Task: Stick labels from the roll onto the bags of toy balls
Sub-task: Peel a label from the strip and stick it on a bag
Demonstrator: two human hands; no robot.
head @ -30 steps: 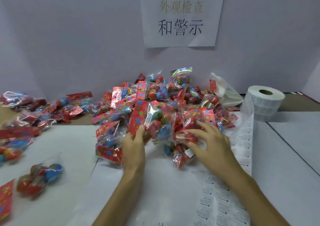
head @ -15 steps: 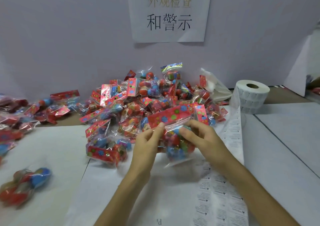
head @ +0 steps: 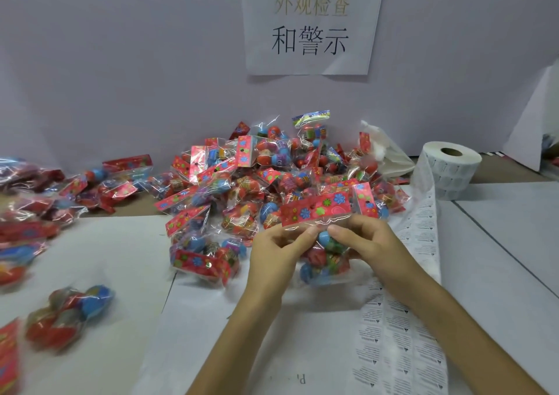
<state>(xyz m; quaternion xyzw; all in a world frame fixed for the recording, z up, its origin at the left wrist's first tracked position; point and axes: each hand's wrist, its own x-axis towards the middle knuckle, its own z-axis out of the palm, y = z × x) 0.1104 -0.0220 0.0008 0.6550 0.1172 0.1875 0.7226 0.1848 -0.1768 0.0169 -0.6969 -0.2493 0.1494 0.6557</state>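
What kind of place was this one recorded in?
Probably a labelling and inspection bench in a small factory or packing shop. There is a heap of identical bags of toy balls, a label roll with its strip unrolled, and a printed Chinese sign on the wall behind.

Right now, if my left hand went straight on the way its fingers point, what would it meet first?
Your left hand would likely meet the right hand, facing it across the bag both hold, though depth is unclear.
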